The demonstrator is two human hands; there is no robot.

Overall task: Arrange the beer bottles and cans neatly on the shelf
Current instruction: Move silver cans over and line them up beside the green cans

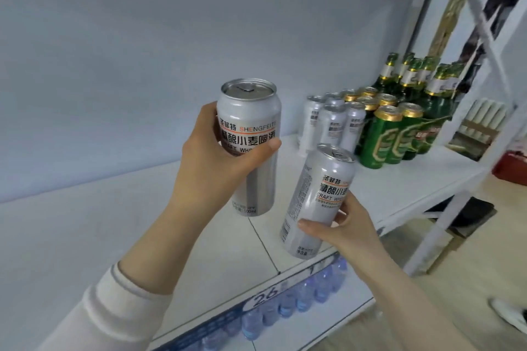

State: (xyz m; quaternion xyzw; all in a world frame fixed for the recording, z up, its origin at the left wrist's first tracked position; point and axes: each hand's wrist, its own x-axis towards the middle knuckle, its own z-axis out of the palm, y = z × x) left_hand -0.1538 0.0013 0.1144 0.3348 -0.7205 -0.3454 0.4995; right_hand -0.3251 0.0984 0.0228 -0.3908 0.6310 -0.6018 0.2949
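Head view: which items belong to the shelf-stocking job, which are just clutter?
Job items:
left hand with silver can
right hand with second silver can
silver cans on shelf
green cans
green bottles
shelf

Not part of it:
water bottles below
red box

Small water bottles [288, 305] with blue caps packed in rows on the tier below, under a round price tag [263, 298] reading 26. Right of the water bottles: pale wood floor [467, 288], a dark flat object [467, 218], a red box [510, 169]. White shoe [510, 315] furthest right.
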